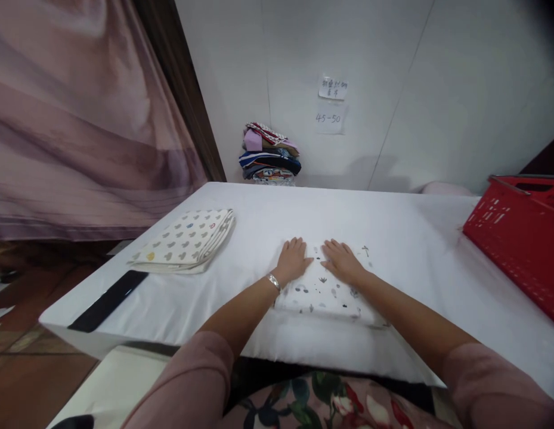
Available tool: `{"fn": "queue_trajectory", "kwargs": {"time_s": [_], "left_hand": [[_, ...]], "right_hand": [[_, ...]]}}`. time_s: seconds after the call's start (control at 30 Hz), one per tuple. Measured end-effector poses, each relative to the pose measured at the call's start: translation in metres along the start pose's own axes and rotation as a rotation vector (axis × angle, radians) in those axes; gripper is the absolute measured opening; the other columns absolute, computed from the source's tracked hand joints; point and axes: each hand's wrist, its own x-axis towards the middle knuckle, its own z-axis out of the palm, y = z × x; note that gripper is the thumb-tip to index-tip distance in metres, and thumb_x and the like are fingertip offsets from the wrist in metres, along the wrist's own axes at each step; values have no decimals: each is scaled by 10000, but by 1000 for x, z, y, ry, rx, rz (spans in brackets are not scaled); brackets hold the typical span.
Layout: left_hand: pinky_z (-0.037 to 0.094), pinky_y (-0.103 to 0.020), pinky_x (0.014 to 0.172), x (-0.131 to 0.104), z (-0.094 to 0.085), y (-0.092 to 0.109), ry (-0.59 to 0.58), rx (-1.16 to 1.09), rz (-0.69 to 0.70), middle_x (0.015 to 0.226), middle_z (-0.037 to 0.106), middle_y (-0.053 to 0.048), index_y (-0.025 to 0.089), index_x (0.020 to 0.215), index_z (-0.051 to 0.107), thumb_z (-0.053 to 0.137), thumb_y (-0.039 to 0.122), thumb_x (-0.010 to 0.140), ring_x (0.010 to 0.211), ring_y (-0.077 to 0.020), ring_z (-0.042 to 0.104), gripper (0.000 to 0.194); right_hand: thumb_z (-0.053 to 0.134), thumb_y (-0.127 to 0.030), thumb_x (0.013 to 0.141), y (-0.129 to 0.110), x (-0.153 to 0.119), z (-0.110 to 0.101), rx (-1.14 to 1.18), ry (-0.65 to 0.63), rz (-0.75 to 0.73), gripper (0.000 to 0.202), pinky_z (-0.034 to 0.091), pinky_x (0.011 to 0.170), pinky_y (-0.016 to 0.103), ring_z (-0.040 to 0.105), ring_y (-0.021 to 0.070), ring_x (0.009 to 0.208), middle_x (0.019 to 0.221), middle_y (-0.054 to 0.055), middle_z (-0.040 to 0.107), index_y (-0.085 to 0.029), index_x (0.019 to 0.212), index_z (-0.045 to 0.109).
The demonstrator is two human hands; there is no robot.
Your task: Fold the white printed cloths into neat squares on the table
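A white cloth with small grey and dark printed figures (324, 292) lies folded flat near the table's front edge. My left hand (293, 260) rests on its left part, palm down with the fingers stretched out. On the upper right part of the same cloth lies my right hand (342, 261), also flat with fingers extended. Neither hand grips anything. To the left is another folded cloth (187, 238), cream with grey mouse-head shapes and a few coloured ones, stacked in several layers.
A long black flat object (109, 301) lies at the left edge of the white-covered table (268, 214). At the far right stands a red plastic basket (518, 238). Beyond the back edge rises a pile of folded fabrics (270, 158) against the wall. A pink curtain (93, 119) hangs at left.
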Motion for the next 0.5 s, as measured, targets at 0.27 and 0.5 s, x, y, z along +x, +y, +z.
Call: {"fn": "queue_trajectory", "kwargs": {"time_s": [0.27, 0.5], "left_hand": [[121, -456, 1154, 2, 5, -7, -53, 55, -44, 1482, 329, -159, 119, 1385, 386, 351, 471, 919, 1395, -281, 237, 586], [124, -453, 1154, 4, 4, -6, -87, 98, -48, 1487, 324, -141, 137, 1394, 376, 332, 474, 922, 1397, -262, 240, 582]], "right_hand": [[195, -589, 924, -3, 4, 3, 54, -69, 42, 688, 101, 1126, 499, 106, 264, 1425, 1548, 99, 178, -167, 1460, 285], [171, -599, 923, -7, 8, 10, 26, -44, 94, 690, 56, 1131, 489, 83, 249, 1428, 1556, 77, 156, -187, 1470, 261]]}}
